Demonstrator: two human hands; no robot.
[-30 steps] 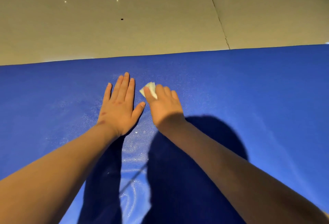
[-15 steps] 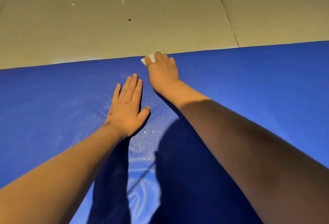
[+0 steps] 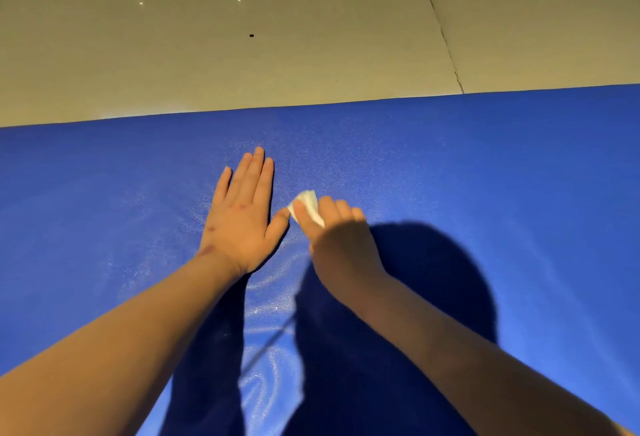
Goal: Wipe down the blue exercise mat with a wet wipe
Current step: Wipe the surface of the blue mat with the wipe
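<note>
Right hand (image 3: 341,245) has pulled back from the mat's far edge, so the wet wipe (image 3: 306,203) now sits just beside the left thumb. The left hand (image 3: 242,224) hasn't budged: flat on the mat, fingers straight and together, holding nothing. Right-hand fingers are curled over the wipe, pressing it down.

The blue exercise mat (image 3: 485,165) runs long from 9 to 3 o'clock, with its far edge at 12 against the beige floor (image 3: 311,37). The surface is pebbly, with glossy wet swirls toward 6 o'clock between the arms, while the stretch toward 3 looks matte, probably not done yet. The wipe is a small white crumpled fold. My guess is the next strokes go toward 3, and the right hand is the nearer one.
</note>
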